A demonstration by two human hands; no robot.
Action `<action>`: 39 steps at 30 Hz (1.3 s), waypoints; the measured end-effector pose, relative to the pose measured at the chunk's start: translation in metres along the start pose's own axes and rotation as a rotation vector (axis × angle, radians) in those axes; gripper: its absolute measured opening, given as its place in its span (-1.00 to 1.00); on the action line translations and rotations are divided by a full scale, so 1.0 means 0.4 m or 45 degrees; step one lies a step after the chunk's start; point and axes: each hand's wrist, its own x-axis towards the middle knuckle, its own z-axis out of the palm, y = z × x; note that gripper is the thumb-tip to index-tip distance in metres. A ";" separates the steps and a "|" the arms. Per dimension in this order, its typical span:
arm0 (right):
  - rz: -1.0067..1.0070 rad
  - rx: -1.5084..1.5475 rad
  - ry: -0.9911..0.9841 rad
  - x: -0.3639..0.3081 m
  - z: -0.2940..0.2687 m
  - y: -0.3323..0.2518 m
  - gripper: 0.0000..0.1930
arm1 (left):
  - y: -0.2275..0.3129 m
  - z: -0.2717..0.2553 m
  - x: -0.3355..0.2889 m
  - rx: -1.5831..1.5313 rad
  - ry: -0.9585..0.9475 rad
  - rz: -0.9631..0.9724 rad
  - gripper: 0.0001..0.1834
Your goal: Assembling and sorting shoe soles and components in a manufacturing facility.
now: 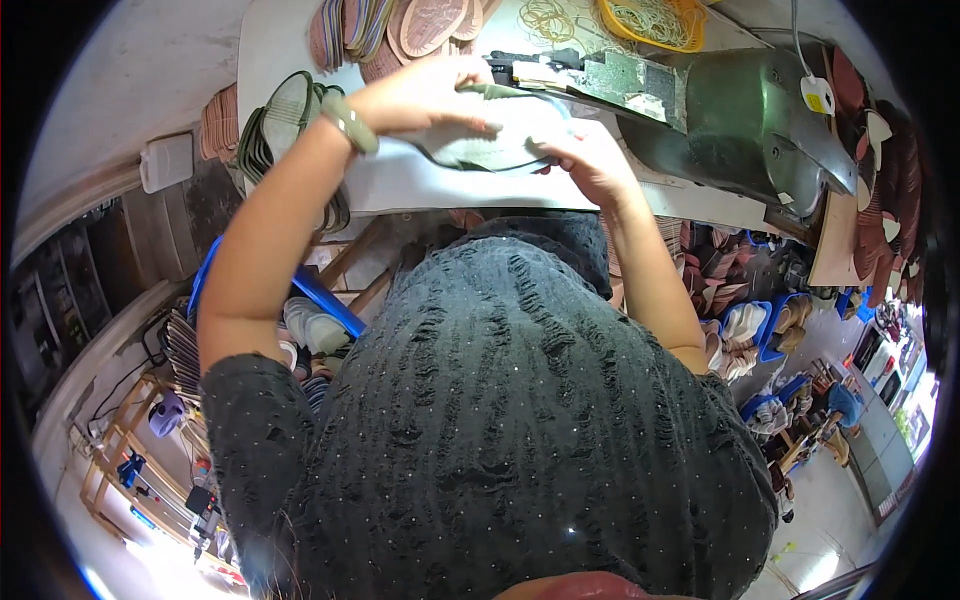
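Observation:
Over the white table (400,190), a pale insole-shaped piece (515,135) with a dark greenish edge lies between my two hands. My left hand (430,95), with a bangle at the wrist, grips its left part, thumb along the upper face. At its other end my right hand (595,165) pinches the edge, thumb on top and fingers beneath. Motion blurs the piece a little. Just beyond it is the metal plate (625,85) of a dark green machine (750,125). Left of my left wrist stand several green-edged insole-shaped pieces (285,110).
At the back of the table lie striped and pinkish insole stacks (430,25), loose rubber bands (547,20) and a yellow basket (650,40) of bands. A blue bin (325,300) holds more pieces below left. Blue crates (785,325) with shoe parts stand at the right.

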 end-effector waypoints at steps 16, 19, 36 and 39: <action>-0.021 0.304 0.207 0.062 0.052 0.052 -0.69 | 0.069 -0.155 0.236 0.261 -0.425 -0.039 -0.39; -0.005 0.247 0.258 0.087 0.051 0.040 -0.72 | 0.067 -0.166 0.221 0.203 -0.396 0.000 -0.43; -0.161 -0.161 0.427 0.104 0.048 -0.020 -0.71 | -0.074 -0.048 0.105 0.012 0.168 -0.125 -0.54; -0.185 -0.231 0.469 0.099 0.044 -0.010 -0.71 | -0.097 0.001 0.094 0.183 0.366 0.000 -0.53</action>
